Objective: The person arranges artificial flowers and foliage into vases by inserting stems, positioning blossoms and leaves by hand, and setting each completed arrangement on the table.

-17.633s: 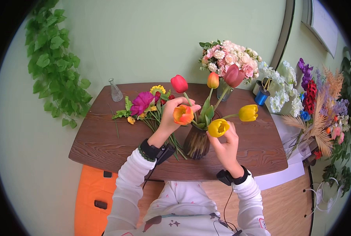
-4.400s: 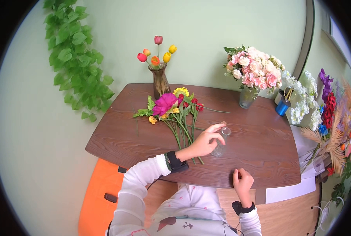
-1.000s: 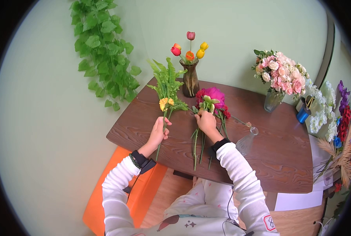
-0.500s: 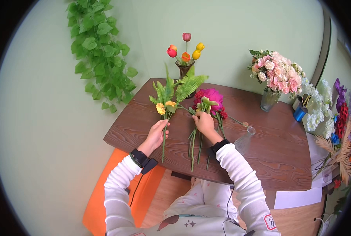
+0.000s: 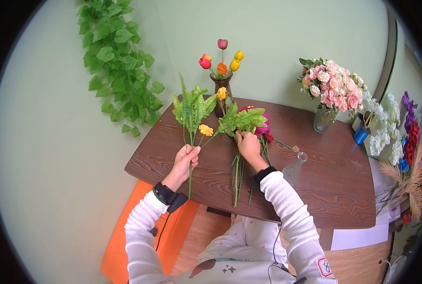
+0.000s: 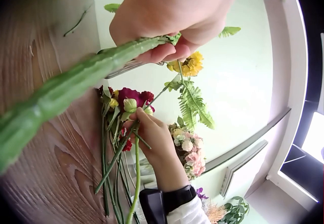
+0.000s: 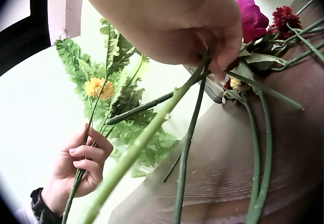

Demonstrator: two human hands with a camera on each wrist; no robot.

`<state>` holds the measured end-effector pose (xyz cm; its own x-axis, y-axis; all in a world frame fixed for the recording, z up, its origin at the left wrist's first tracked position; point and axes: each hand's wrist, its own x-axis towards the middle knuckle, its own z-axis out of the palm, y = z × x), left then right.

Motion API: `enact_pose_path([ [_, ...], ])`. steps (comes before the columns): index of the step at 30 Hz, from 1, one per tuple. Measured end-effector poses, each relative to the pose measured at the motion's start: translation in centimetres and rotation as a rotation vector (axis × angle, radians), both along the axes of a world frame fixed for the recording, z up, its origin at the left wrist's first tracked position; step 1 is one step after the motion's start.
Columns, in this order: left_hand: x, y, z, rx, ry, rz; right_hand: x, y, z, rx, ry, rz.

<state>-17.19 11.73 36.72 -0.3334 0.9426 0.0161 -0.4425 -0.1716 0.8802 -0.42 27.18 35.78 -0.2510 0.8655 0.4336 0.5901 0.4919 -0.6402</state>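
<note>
My left hand point(image 5: 184, 160) pinches the stems of a green fern bunch point(image 5: 190, 111) and a yellow flower point(image 5: 205, 129), held up over the table's left part. In the right wrist view the left hand's fingers curl round these stems. My right hand point(image 5: 249, 146) grips several green stems point(image 7: 147, 138) with light green blooms point(image 6: 130, 105) at their top. Beside it lie a magenta flower point(image 7: 252, 19) and dark red flowers point(image 7: 285, 20). A fern frond reaches across above the right hand, partly hiding the magenta flower in the head view.
Behind stands a brown glass vase point(image 5: 222, 90) with tulips point(image 5: 221, 67). A clear glass bottle point(image 5: 294, 169) is right of my right hand. Farther right are a vase of pink and white flowers point(image 5: 336, 87), a blue spool point(image 5: 361, 134) and white blossoms point(image 5: 386, 120). The table point(image 5: 334, 189) is dark wood.
Over the last second the left hand has moved slightly left; its ferns have spread and turned, one frond now over the magenta flower. The right hand keeps its grip. Earlier, the tulip vase moved to the back.
</note>
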Motion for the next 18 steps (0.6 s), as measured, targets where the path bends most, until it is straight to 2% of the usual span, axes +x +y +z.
enact_pose_path([
  [5, 0.0, -0.4, 0.2, 0.033, 0.000, 0.020, 0.1, 0.8, -0.6, -0.042, -0.092, -0.006],
  [9, 0.1, -0.4, 0.1, 0.037, 0.004, 0.014, 0.2, -0.5, 0.2, -0.095, -0.002, 0.030],
  [11, 0.4, -0.3, 0.1, 0.045, 0.003, 0.000, 0.0, -1.4, 0.5, 0.035, -0.101, -0.021],
  [13, 0.9, -0.2, 0.2, 0.050, -0.005, -0.020, -0.2, -1.6, 0.4, 0.057, -0.094, -0.035],
  [15, 1.5, -0.2, 0.5, 0.048, 0.006, -0.028, -0.2, -1.8, 0.6, 0.124, -0.073, 0.118],
  [18, 2.8, -0.1, 1.1, 0.045, 0.050, -0.038, -0.5, -3.3, 1.8, -0.003, 0.121, 0.391],
])
